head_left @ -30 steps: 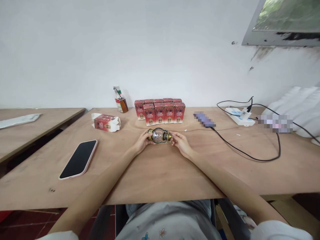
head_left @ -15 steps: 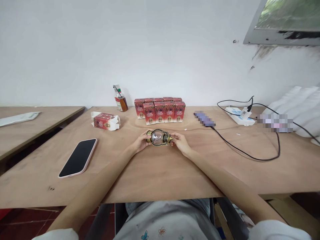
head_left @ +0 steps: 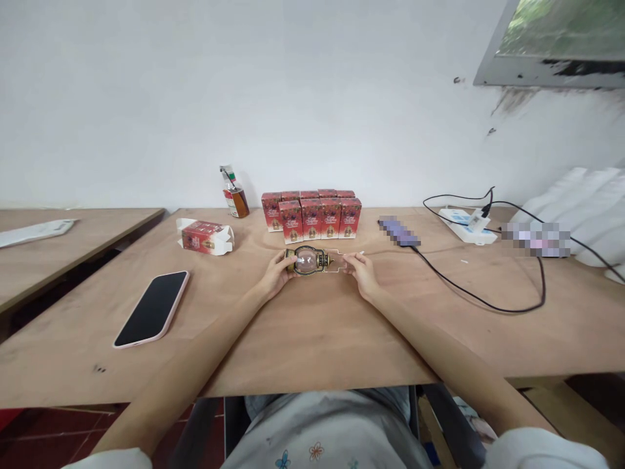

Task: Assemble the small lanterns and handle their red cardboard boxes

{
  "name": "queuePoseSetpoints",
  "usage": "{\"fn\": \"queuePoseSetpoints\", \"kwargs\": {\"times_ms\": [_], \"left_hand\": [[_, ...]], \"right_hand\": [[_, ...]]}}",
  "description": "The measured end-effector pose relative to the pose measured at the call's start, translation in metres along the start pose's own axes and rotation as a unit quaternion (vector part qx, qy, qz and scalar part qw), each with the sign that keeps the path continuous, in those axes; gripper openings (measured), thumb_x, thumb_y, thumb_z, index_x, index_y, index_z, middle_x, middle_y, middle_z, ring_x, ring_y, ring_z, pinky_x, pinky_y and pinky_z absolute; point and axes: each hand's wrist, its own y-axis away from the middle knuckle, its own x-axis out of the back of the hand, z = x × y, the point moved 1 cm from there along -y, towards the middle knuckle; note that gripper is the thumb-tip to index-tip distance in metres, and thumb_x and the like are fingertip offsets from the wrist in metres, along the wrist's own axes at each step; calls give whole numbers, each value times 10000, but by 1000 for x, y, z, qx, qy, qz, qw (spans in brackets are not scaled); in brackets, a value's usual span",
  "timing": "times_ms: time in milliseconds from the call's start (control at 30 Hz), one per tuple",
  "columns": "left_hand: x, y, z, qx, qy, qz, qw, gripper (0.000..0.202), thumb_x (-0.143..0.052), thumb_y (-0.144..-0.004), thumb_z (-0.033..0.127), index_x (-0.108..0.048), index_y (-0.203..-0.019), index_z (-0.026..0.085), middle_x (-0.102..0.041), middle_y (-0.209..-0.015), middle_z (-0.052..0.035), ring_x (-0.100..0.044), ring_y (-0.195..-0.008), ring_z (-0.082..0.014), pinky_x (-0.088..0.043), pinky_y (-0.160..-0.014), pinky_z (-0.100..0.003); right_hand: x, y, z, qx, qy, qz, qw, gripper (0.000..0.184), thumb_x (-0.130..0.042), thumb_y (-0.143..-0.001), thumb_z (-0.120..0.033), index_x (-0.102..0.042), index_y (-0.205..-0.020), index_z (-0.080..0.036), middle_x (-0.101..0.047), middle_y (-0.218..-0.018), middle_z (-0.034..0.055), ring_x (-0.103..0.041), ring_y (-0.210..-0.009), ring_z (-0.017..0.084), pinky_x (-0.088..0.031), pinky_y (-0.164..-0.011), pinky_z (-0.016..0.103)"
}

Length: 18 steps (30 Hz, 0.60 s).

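A small bronze-coloured lantern (head_left: 306, 260) with a clear, rounded body lies on its side between my hands, just above or on the table; I cannot tell which. My left hand (head_left: 277, 274) grips its base, thumb on top. From the pointed top, a thin, pale wire handle (head_left: 336, 251) reaches to the right. The fingers of my right hand (head_left: 360, 270) are closed on the far end of that wire, apart from the lantern's tip. Behind the lantern stand several red printed boxes (head_left: 311, 219) in two rows.
An opened red box (head_left: 204, 237) lies at left, near a phone (head_left: 153, 309) with a pink case. A bottle (head_left: 236, 197) stands by the wall. To the right are another phone (head_left: 399, 232), a power strip (head_left: 466, 225) and a looping black cable (head_left: 488, 305).
My right hand has moved right, away from the lantern's tip, and the wire handle now stretches out between them. The left hand still holds the base.
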Motion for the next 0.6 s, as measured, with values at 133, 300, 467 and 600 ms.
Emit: {"fn": "queuePoseSetpoints", "kwargs": {"times_ms": [133, 300, 467, 600], "left_hand": [[-2, 1, 0, -8, -14, 4, 1000, 368, -758, -562, 269, -556, -847, 155, -575, -807, 9, -559, -662, -95, -530, -522, -216], [-2, 1, -1, -6, -31, -12, 999, 352, -752, -591, 266, -563, -866, 152, -577, -842, 2, -571, -695, -97, -527, -559, -219], [-1, 1, -2, -6, -40, -34, 999, 367, -756, -597, 274, -566, -885, 149, -580, -883, -6, -576, -738, -107, -526, -607, -229], [-2, 3, -2, -6, -47, -37, 998, 375, -754, -600, 278, -569, -899, 146, -584, -917, -15, -578, -778, -113, -520, -654, -232]], "right_hand": [[1, -1, -2, -8, -36, -33, 999, 221, -698, -606, -376, -564, -636, -203, -634, -763, -7, -584, -758, 145, -478, -684, 293], [-1, 4, -6, -53, -87, -120, 987, 265, -708, -633, -372, -502, -650, -206, -664, -1022, 18, -612, -932, 168, -487, -850, 376], [-6, 11, -7, -102, -111, -214, 965, 284, -751, -622, -354, -516, -649, -197, -671, -994, -1, -638, -852, 147, -483, -879, 392], [-8, 12, -6, -139, -135, -221, 956, 247, -777, -611, -315, -575, -676, -190, -673, -860, -21, -643, -775, 128, -493, -859, 368]]}}
